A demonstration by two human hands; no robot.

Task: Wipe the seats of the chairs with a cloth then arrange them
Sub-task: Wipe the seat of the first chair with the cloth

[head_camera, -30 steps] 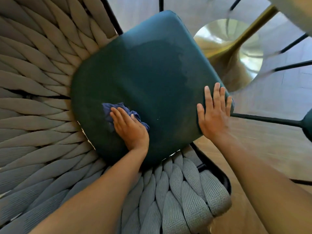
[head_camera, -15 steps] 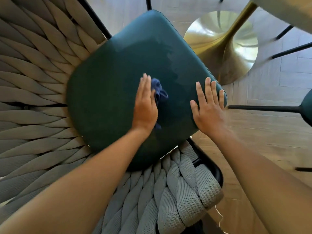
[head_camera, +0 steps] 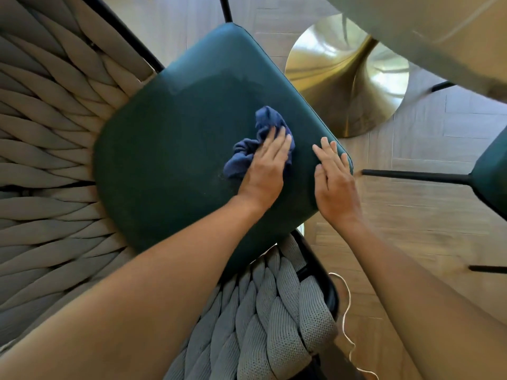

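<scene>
Cloth (head_camera: pixel 264 138) lies bunched on the teal seat (head_camera: pixel 170 160) near its right edge, dark blue, with the left hand (head_camera: pixel 264 168) flat on top of it; the fingers (head_camera: pixel 277 144) are straight and close together, pressing the fabric down rather than curling round it; a loose fold spills out to the left of the palm. The right hand (head_camera: pixel 333 174) rests just beside it on the seat's right edge, fingers straight and slightly spread, holding nothing and apparently steadying the chair. The stretch of seat left to cover seems to lie to the left of the cloth, toward the woven grey backrest (head_camera: pixel 49 133); the left hand is the nearer one for that sweep, and the seat's broad face runs that way. Counted: one cloth; one seat under the hands, plus the corner of a second teal seat (head_camera: pixel 491 174) at the right of the view; one brass pedestal base (head_camera: pixel 351 78) on the wooden floor (head_camera: pixel 411 215) beyond the far edge.
</scene>
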